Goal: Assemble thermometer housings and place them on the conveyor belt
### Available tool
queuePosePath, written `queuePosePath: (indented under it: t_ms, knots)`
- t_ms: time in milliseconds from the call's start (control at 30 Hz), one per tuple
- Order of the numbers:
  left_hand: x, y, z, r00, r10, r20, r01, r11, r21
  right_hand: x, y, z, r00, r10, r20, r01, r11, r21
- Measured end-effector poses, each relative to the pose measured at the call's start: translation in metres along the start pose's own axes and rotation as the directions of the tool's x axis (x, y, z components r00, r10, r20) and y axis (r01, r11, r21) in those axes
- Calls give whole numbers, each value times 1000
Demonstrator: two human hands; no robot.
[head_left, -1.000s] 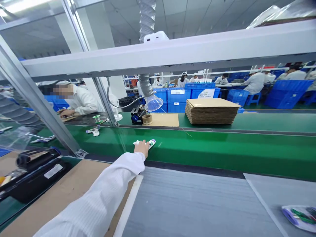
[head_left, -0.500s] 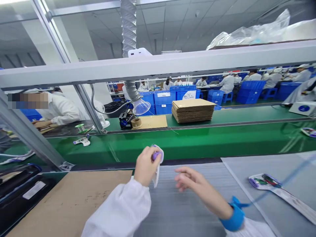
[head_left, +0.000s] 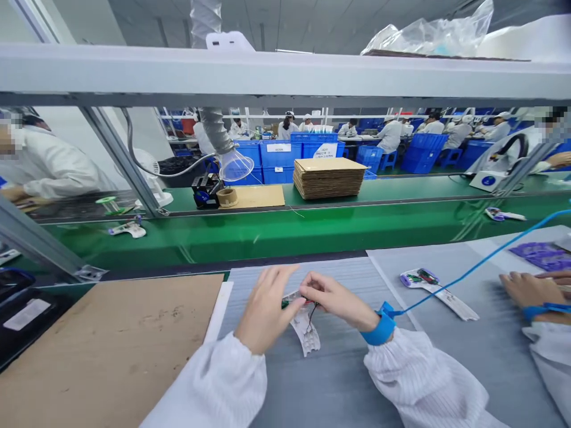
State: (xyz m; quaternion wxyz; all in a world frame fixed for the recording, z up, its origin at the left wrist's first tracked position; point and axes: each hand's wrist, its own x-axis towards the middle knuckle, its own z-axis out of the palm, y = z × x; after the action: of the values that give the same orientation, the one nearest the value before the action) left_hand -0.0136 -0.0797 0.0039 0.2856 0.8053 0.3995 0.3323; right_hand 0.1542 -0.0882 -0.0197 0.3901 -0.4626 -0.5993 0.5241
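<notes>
A white plastic housing half (head_left: 307,339) with a curved handle lies on the grey mat between my hands, its open inside facing up. Green and red parts and a thin dark wire (head_left: 314,314) show in its head, partly covered by fingers. My left hand (head_left: 267,309) is spread over the left of the head, fingers stretched out and thumb by its edge. With fingertips pinched together, my right hand (head_left: 332,297) is at the wires on the head's right side. A blue wrist strap (head_left: 380,326) circles my right wrist.
Another wired housing half (head_left: 439,291) lies on the mat to the right, near a co-worker's hands (head_left: 533,291) and purple parts (head_left: 537,255). Cardboard (head_left: 134,333) covers the left. Beyond runs a green conveyor (head_left: 241,235); a metal shelf beam (head_left: 285,74) crosses above.
My left hand has lowered the white and purple piece and opened. My right hand has come in from the right and closed at the wires. The view has turned right and down.
</notes>
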Motion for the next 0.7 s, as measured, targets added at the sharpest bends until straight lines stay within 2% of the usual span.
queuePosePath:
  t_ms: [33,67,100,133,167,200,233,300,400,533,700]
  knots:
    - [3,-6,-1,994,-50,96,58,995,-83,0,-2,1,999,-39,20,40,998,-43]
    - [4,-14,1,966,-104,237,152,969,-195,0,-4,1,997,-72,41,75,994,-78]
    - [4,-23,5,906,-141,399,277,910,-309,-1,-5,2,993,-97,65,104,989,-108]
    - [3,-32,11,828,-149,540,408,821,-399,-2,-5,2,989,-114,96,126,983,-132]
    - [0,-41,17,759,-141,635,519,720,-460,-3,-4,3,984,-126,129,146,977,-157]
    - [-3,-49,24,719,-138,681,595,628,-502,-4,-2,3,977,-144,157,173,966,-192]
    - [-7,-55,30,710,-146,688,635,555,-537,-6,1,3,970,-174,172,212,948,-238]
    - [-13,-62,38,748,-180,638,632,485,-604,-8,9,3,951,-265,156,304,887,-347]
    - [-17,-64,41,796,-256,549,595,500,-629,-11,25,6,924,-374,77,367,814,-451]
    - [-18,-61,42,842,-325,430,537,574,-618,-11,40,9,918,-397,2,355,819,-451]
    - [-20,-63,49,885,-314,342,464,637,-616,-8,52,12,894,-425,-140,327,835,-442]
